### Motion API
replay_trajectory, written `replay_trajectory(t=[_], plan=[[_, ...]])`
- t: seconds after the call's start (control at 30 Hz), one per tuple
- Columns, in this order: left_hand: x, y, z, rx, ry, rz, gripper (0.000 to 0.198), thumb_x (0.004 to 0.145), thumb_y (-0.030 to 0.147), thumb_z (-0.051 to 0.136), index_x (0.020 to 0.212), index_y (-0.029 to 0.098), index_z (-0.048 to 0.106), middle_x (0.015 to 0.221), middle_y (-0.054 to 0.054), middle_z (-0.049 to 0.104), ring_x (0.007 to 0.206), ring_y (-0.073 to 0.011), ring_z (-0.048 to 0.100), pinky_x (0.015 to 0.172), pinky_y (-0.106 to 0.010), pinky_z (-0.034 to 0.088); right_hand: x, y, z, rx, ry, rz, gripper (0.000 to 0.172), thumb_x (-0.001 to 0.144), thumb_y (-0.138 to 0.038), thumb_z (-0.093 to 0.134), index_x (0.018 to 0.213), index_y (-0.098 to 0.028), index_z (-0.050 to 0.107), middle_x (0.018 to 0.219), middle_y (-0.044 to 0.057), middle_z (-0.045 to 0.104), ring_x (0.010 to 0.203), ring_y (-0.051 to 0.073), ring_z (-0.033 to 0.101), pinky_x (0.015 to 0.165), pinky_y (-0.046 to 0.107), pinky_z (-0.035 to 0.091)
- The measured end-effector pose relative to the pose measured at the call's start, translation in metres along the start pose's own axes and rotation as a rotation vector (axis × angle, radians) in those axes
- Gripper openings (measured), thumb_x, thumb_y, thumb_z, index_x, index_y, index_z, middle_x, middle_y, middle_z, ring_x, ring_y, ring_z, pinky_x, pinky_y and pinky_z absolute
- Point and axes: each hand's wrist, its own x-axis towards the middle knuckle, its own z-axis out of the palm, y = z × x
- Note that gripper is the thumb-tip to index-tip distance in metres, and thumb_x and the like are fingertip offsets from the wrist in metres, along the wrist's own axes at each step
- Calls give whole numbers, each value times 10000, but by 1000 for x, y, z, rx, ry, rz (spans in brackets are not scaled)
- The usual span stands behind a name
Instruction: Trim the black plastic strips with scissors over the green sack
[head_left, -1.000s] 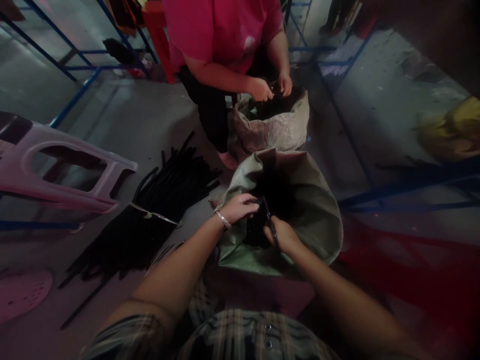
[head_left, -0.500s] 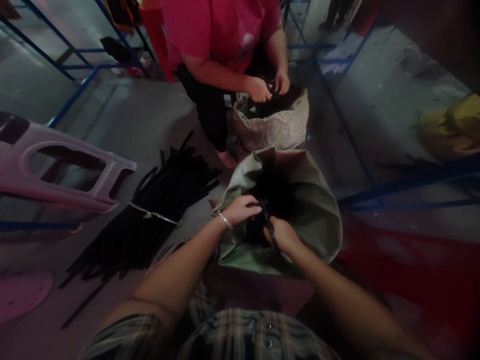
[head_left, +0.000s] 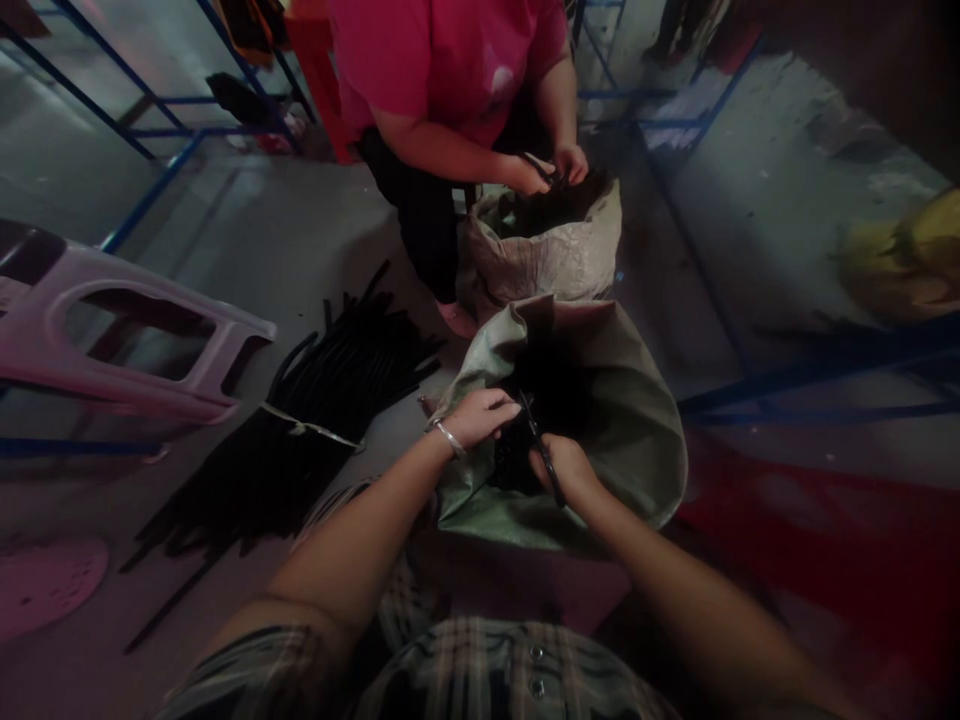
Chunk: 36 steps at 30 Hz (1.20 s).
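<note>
My right hand [head_left: 568,468] is closed round the handles of a pair of dark scissors [head_left: 553,472], whose blades point up and away over the mouth of a green-lined woven sack [head_left: 641,440]. Facing it, my left hand [head_left: 480,417], with a silver bangle at the wrist, has its thumb and fingers pinched near the blades. Whatever sits in that pinch is too dark and small to make out. Black material [head_left: 555,375] fills the inside of the sack beneath both hands; its separate pieces do not show.
A tied bundle of black strips [head_left: 300,460] lies on the floor at left, by a pink plastic stool [head_left: 217,395]. Opposite, a person in a pink top [head_left: 450,70] works with a cutting tool over a second sack [head_left: 555,262]. Blue metal frames [head_left: 810,385] stand around.
My hands keep nearly the same place over the sack, and the scissors have turned slightly. The other person's tool hand has tilted. The whole view has shifted a little.
</note>
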Motion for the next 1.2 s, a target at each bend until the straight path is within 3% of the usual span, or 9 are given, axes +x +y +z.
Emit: replay_trajectory(t=[0.23, 0.7, 0.9, 1.07, 1.2], plan=[[-2, 5, -4, -63, -26, -36, 271, 786, 385, 576, 699, 130, 549, 555, 30, 533, 403, -37, 443, 404, -152, 325, 1, 4, 3, 37, 30, -18, 208, 772, -297, 477, 624, -175, 558, 582, 16, 566, 504, 102, 461, 486, 209, 290], [-2, 8, -7, -136, -46, -91, 237, 739, 334, 630, 823, 114, 602, 681, -3, 580, 474, -44, 487, 422, -155, 343, -2, 0, -4, 131, 17, 21, 274, 802, -333, 451, 622, -169, 577, 584, 16, 577, 530, 113, 512, 497, 205, 325], [0, 4, -4, -162, 4, -92, 260, 769, 321, 605, 950, 134, 601, 691, 11, 576, 471, -44, 487, 428, -158, 353, -3, 0, -8, 54, -21, 32, 235, 849, -313, 425, 793, -159, 594, 724, 45, 637, 634, 127, 556, 577, 211, 355], [1, 7, 1, -145, 1, -62, 178, 762, 291, 601, 800, 117, 601, 659, 4, 582, 484, -47, 477, 445, -162, 343, -6, -8, -13, -62, -97, 36, 200, 854, -312, 476, 938, -153, 563, 832, 72, 656, 688, 138, 569, 600, 224, 335], [1, 7, 6, -102, -41, -65, 173, 753, 261, 590, 839, 112, 613, 649, 3, 589, 495, -58, 484, 469, -168, 363, -8, -13, -16, -126, -132, 39, 201, 854, -330, 476, 943, -162, 543, 850, 78, 658, 691, 148, 579, 590, 237, 322]])
